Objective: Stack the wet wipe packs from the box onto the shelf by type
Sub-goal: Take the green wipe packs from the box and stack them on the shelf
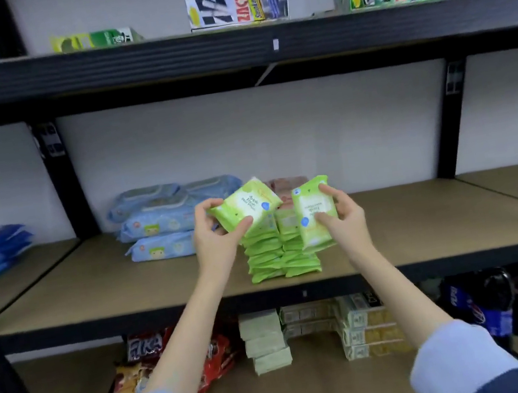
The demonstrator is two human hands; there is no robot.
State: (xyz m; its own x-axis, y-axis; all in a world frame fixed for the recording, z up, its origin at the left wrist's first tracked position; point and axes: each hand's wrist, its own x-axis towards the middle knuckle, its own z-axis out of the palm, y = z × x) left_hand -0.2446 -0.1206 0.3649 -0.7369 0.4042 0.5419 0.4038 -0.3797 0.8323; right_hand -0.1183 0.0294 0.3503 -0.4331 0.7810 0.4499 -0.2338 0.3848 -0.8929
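Above shelf (128,286), green packs (247,206) in both grips

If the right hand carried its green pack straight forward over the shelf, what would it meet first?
Probably the pinkish packs behind the two green wipe stacks; the right hand holds its green pack above those stacks, though depth is unclear.

Bright, even, soft light, with faint shadows under the middle shelf (429,236). Wide-angle distortion bows the black uprights beside it; everything looks slightly soft, blurrier toward the frame edges
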